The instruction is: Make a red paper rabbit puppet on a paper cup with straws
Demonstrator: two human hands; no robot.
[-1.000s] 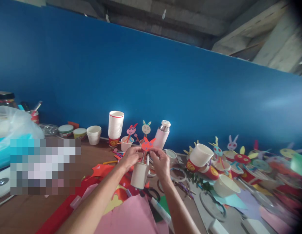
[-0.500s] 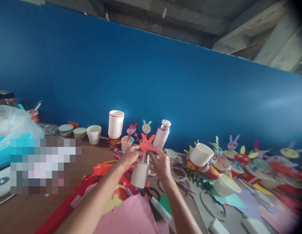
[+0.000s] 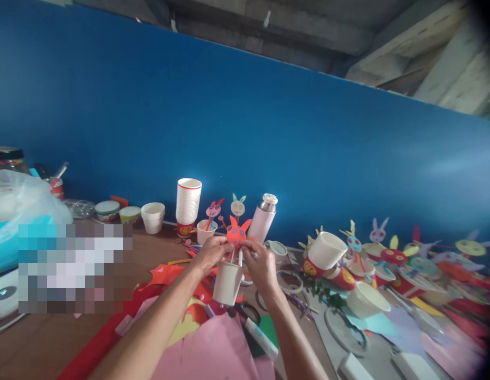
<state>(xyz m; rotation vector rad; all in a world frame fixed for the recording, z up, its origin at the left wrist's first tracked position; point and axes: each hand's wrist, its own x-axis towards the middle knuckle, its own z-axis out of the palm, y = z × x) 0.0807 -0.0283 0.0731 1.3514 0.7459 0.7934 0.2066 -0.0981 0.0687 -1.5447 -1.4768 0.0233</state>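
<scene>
An orange paper rabbit head with a drawn face and two pointed ears is held up in the middle. My left hand pinches its lower left edge, and my right hand pinches the lower right; the fingertips nearly meet below the face. Directly under them is a white paper cup, slightly tilted. Thin white sticks rise from the cup towards the head; where they join it is hidden by my fingers. Behind stand a pink rabbit figure in a cup and a pale one.
A tall cup stack and a pink thermos stand along the blue wall. Coloured paper sheets, a glue stick and tape rolls lie near my arms. Several finished cup figures crowd the right side.
Both hands stay almost still around the orange rabbit head. My fingertips have shifted slightly at its lower edge, and the view has moved very little.
</scene>
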